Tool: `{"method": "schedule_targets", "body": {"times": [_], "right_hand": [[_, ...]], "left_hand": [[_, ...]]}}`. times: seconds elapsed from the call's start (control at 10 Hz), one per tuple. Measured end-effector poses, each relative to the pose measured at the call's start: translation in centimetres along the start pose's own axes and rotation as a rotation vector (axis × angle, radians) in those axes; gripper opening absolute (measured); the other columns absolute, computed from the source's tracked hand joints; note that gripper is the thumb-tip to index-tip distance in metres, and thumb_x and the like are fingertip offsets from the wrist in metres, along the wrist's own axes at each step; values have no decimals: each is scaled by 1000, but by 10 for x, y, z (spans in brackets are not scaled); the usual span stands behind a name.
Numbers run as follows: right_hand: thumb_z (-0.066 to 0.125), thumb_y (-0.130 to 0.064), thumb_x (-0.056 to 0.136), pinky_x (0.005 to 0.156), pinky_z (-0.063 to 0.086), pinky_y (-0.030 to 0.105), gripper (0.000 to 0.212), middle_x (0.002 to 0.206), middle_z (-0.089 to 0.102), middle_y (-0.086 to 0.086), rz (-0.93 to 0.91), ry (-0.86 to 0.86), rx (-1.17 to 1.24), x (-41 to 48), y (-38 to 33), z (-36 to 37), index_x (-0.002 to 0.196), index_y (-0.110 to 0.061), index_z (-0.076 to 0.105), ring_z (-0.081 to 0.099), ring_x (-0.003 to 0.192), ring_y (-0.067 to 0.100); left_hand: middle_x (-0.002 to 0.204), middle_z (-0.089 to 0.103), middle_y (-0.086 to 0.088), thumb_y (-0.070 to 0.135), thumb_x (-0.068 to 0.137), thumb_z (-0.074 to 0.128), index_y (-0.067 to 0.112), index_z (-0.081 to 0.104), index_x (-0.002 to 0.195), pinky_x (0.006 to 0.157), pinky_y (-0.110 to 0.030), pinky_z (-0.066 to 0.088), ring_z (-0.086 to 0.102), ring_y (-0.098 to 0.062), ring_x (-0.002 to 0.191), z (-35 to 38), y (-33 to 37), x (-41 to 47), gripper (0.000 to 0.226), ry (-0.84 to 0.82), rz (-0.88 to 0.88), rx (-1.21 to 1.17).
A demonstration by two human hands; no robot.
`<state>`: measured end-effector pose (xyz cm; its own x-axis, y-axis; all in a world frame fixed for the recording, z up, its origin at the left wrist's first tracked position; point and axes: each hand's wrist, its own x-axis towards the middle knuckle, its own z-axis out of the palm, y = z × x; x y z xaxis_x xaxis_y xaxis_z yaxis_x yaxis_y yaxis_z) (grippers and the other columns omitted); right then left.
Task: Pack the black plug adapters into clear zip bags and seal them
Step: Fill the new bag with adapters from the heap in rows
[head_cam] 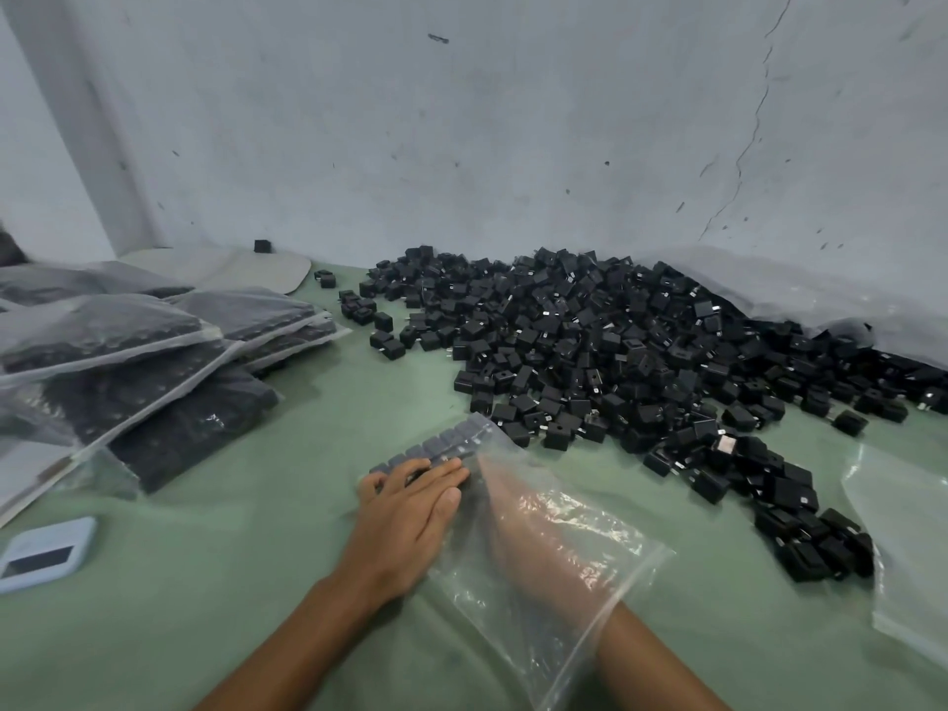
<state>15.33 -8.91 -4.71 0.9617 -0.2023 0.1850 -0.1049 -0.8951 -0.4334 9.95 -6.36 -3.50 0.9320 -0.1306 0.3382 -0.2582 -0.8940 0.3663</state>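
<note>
A clear zip bag (pixel 590 582) lies on the green table in front of me. My right hand (pixel 518 520) is inside it up to the forearm, seen blurred through the plastic; its fingers cannot be made out. A row of black plug adapters (pixel 436 446) sits at the bag's far end. My left hand (pixel 410 515) lies flat on the outside of the bag, straight fingers pressing on that row. A large heap of loose black adapters (pixel 615 341) covers the table beyond.
Filled zip bags (pixel 128 361) are stacked at the left. A pale blue device (pixel 46 554) lies near the left front edge. Another clear bag (pixel 908 546) lies at the right. A large plastic sheet (pixel 821 295) rests against the wall behind the heap.
</note>
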Motion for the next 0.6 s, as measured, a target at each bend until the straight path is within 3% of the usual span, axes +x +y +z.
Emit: {"method": "schedule_targets", "body": {"times": [0.1, 0.2, 0.3, 0.4, 0.5, 0.6], "right_hand": [[35, 2, 96, 115, 35, 52, 46, 150, 31, 38, -5, -55, 42, -1, 1, -9, 142, 7, 36, 37, 138, 49], [-1, -8, 100, 109, 40, 24, 57, 144, 48, 23, -123, -164, 100, 31, 69, -56, 137, -1, 41, 48, 133, 37], [20, -17, 100, 99, 38, 26, 47, 132, 54, 13, -322, -210, 95, 14, 106, -85, 137, -12, 49, 51, 121, 28], [54, -1, 91, 98, 42, 23, 43, 125, 62, 12, -406, -133, 243, 14, 112, -75, 134, -9, 55, 57, 115, 29], [54, -5, 93, 83, 35, 6, 36, 117, 66, 7, -347, -141, 397, 13, 114, -74, 128, -13, 59, 60, 109, 25], [53, -4, 93, 92, 43, 24, 38, 120, 64, 10, -328, -147, 359, 16, 115, -76, 129, -12, 58, 59, 111, 28]], "left_hand": [[146, 41, 33, 55, 102, 16, 47, 45, 143, 101, -26, 11, 27, 3, 134, 1, -1, 0, 51, -6, 3, 8], [146, 41, 33, 54, 102, 17, 46, 46, 142, 101, -26, 11, 27, 4, 134, 0, -1, 0, 50, 0, 6, 5], [146, 41, 32, 53, 102, 19, 45, 47, 142, 100, -26, 11, 27, 4, 133, -1, 0, 0, 50, 2, 9, 5], [147, 40, 32, 52, 101, 19, 46, 47, 142, 100, -25, 10, 27, 4, 134, -2, 1, 0, 50, -5, 5, 7], [146, 41, 32, 51, 102, 21, 45, 47, 142, 100, -25, 11, 28, 3, 134, -3, 2, 0, 49, -6, 4, 14], [145, 42, 32, 50, 104, 23, 45, 49, 141, 100, -27, 12, 28, 4, 131, -2, 3, 0, 46, -2, -8, 18]]}}
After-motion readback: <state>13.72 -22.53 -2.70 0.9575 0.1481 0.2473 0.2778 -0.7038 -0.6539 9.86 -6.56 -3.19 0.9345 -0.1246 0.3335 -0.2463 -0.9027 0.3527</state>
